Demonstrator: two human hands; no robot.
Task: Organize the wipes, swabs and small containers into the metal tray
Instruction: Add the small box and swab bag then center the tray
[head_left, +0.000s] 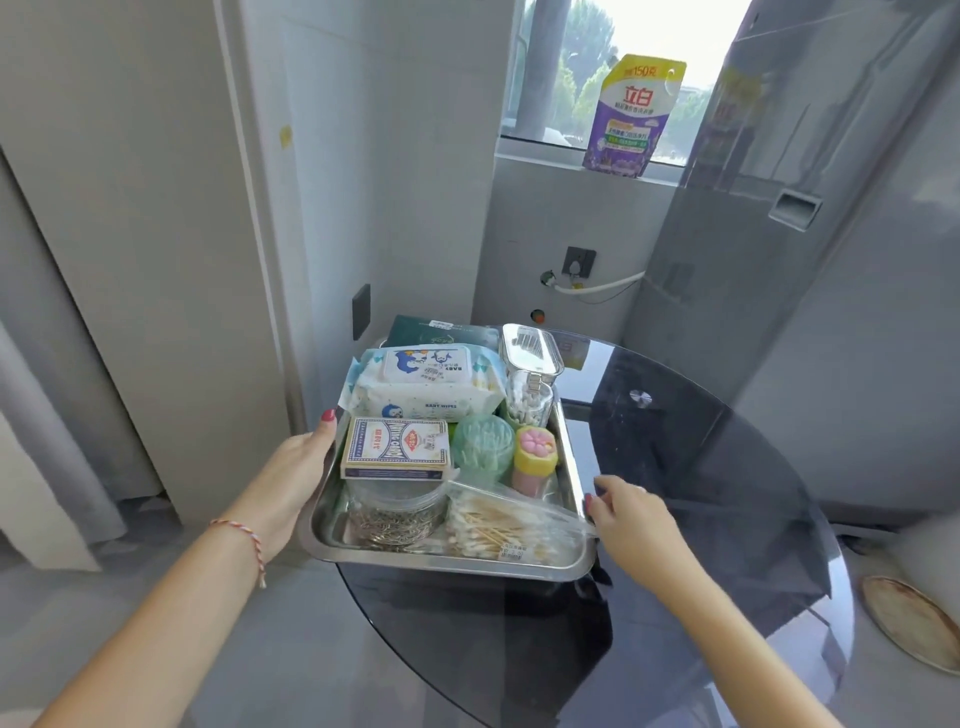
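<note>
The left hand grips the left rim of the tray, thumb hooked over the edge and the other fingers hidden beneath, so it is closed on the metal. Inside, along the far edge, lies a dark green pack with the baby wipes just in front of it; the card box sits near the left wall atop a clear tub at the near-left corner. Mid-tray stands a green swab pot, then a pink-and-yellow case, and behind them a clear swab jar with a metal lid at the far-right corner. A bag of wooden swabs fills the near-right corner. The right hand pinches the right rim, fingers curled on it. Everything appears to be packed already, so the step in hand looks like settling or shifting the full tray; the next move calls for an even two-handed hold, since the tray overhangs the left edge of the glass table and the tall jar could tip. The table is round, dark and reflective, otherwise bare. Around it: grey walls, a curtain at far left, a window with a purple pouch on its sill, and a fridge at right.
</note>
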